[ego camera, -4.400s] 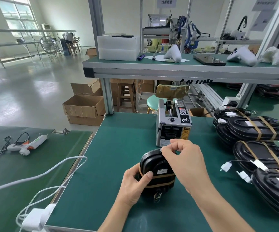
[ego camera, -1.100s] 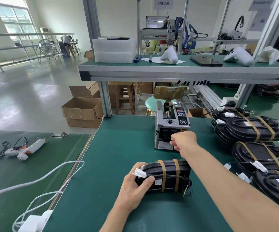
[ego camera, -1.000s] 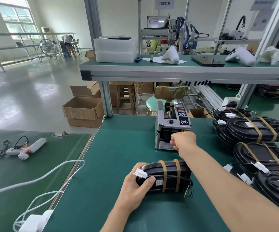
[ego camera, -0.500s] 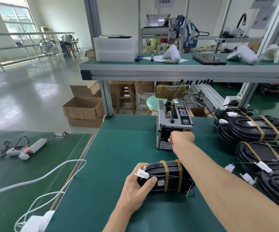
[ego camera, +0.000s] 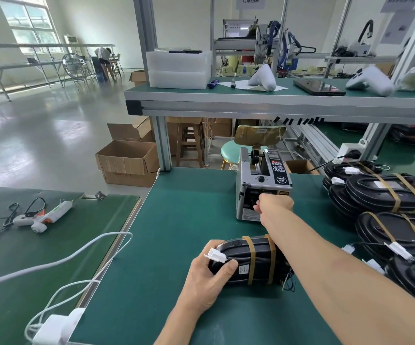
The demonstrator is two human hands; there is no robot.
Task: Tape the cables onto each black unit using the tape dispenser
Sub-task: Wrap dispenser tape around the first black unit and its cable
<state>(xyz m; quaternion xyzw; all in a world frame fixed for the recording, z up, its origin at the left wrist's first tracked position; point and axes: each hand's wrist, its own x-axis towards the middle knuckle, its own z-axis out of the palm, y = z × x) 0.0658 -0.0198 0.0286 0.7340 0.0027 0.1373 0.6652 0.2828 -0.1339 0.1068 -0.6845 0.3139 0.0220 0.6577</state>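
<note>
A black unit (ego camera: 258, 260) lies on its side on the green mat, its cables held down by two brown tape bands, a white connector at its left end. My left hand (ego camera: 208, 277) grips that left end, thumb over the cable. My right hand (ego camera: 272, 204) reaches to the front slot of the grey tape dispenser (ego camera: 262, 188), fingers curled at the outlet; the tape itself is hidden by the fingers.
Taped black units (ego camera: 385, 192) are stacked along the right side of the mat. A white cable and adapter (ego camera: 59, 324) lie at the left edge. A glue gun (ego camera: 44, 215) rests on the neighbouring table. An aluminium shelf (ego camera: 276, 105) runs overhead.
The unit was turned from upright onto its side, with two tape bands on it. My right hand left it and reached forward to the dispenser outlet.
</note>
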